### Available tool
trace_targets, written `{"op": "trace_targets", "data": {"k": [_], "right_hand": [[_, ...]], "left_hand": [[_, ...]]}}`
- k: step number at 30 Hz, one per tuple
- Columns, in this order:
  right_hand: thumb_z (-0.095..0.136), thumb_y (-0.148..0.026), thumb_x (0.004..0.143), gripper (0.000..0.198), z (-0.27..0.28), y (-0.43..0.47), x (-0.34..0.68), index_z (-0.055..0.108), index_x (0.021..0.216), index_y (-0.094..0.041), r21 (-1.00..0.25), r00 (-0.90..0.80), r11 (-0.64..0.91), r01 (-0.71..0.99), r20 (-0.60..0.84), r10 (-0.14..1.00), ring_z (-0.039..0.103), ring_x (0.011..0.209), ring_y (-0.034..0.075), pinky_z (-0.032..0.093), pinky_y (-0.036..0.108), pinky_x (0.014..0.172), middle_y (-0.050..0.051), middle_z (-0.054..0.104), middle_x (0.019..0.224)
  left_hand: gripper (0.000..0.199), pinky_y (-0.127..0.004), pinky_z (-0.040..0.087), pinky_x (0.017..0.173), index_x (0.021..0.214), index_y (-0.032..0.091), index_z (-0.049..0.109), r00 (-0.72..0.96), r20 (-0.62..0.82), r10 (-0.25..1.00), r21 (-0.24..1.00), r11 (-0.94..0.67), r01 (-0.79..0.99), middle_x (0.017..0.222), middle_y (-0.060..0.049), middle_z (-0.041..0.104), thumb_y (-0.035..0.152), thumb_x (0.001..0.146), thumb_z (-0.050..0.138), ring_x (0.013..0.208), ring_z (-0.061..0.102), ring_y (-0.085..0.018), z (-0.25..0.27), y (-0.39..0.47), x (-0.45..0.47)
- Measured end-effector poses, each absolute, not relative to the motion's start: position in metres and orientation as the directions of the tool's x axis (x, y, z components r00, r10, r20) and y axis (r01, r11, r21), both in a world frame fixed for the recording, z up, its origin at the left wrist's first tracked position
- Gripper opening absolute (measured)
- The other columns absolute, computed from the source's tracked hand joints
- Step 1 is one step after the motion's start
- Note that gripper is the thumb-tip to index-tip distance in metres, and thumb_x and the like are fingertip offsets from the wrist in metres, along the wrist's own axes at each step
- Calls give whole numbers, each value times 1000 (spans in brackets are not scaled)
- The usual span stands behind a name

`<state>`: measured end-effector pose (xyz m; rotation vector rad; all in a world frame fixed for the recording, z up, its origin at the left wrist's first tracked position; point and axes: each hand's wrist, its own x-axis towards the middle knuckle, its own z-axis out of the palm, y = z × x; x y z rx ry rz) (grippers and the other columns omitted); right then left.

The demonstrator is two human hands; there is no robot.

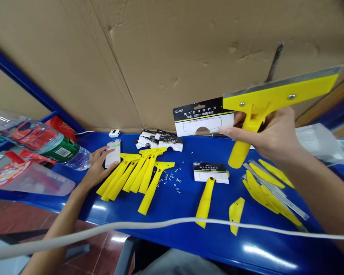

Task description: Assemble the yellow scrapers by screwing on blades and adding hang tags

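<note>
I have the right hand (pixel 271 131) lifted over the worktop (pixel 180 208), its fingers closed round a yellow scraper (pixel 268 103) at the neck, steel blade uppermost; a printed card (pixel 205 119) sits at the thumb tip, partly behind the scraper. A dark metal shaft (pixel 272 68) rises behind the blade; I can't tell whether the same fingers hold it. My left hand (pixel 99 162) has loosely spread fingers touching a white phone-like device (pixel 113 152), though its grip is unclear.

I judge the step in hand to be bringing card and scraper together. The next move calls for a steady hold, with the fingers kept off the blade.

The card reads "TGJ-001", then "工匠清洁铲刀" after a blurred first character, and "保洁·刮污·玻璃清洁" beneath. Beyond the left fingertips lie more cards (pixel 170 142); just right of those fingers, yellow handles (pixel 149 170). Under the right fingers, yellow plates (pixel 258 196) lie among blades. Left of the left fingers, a bottle (pixel 50 141) shows a barcode on its green label, its brand unreadable to me.
</note>
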<state>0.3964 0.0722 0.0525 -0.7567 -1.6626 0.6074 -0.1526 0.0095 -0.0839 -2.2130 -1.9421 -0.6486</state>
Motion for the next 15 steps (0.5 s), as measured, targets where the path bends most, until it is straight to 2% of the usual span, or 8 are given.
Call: {"op": "trace_targets", "data": {"k": [4,9,15], "right_hand": [[108,-39,62,44,52,73,396,71,82,-23,-735,-142,659,160,643,753,65,66,16,53,29,55,-2,70,78],[108,-41,63,45,52,74,397,70,81,-23,-736,-145,655,169,639,756,64,62,15,53,28,52,-2,69,76],[107,-41,64,45,51,77,398,70,81,-23,-726,-162,661,191,641,750,66,62,16,55,28,50,-1,70,77]], "left_hand": [[57,-57,36,124,141,21,68,106,409,907,159,-185,970,160,-18,52,63,106,51,138,53,-37,-86,8,-153],[51,-58,35,125,138,26,75,143,393,908,117,-203,972,163,-16,48,58,108,48,146,47,-39,-87,6,-152],[47,-59,35,125,135,29,78,162,416,895,101,-222,970,163,-15,50,55,108,50,147,49,-40,-89,8,-153]]}}
